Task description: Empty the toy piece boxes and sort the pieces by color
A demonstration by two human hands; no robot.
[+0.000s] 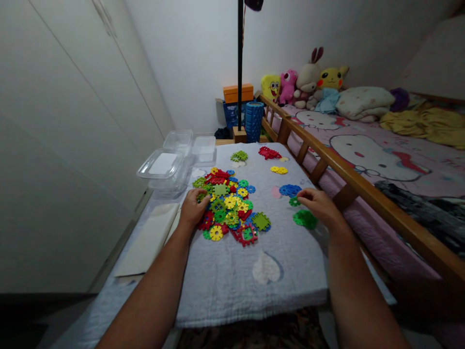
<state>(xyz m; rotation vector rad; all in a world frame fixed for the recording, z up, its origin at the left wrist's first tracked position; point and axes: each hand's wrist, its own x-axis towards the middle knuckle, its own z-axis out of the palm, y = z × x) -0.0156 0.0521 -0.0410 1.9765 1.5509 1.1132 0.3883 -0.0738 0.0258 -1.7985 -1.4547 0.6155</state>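
Note:
A mixed heap of plastic building pieces [230, 202], red, yellow, blue and green discs and notched squares, lies mid-table. At its left edge is my left hand [194, 207], fingers curled on an olive-green piece [201, 196]. My right hand [318, 203] pinches a small green notched disc [294, 201] between thumb and fingertips. That disc is just above a pile of green discs [305, 219] and near the blue discs [289, 190]. Farther back are separate groups of yellow discs [279, 170], red pieces [269, 153] and light-green pieces [239, 156].
Clear plastic boxes [163, 165] stand at the table's left, behind a cream folded sheet [148, 237]. A wooden bed rail [327, 179] runs along the right side. A black pole [240, 68] rises beyond the far edge. A grey cloth [232, 286] covers the table.

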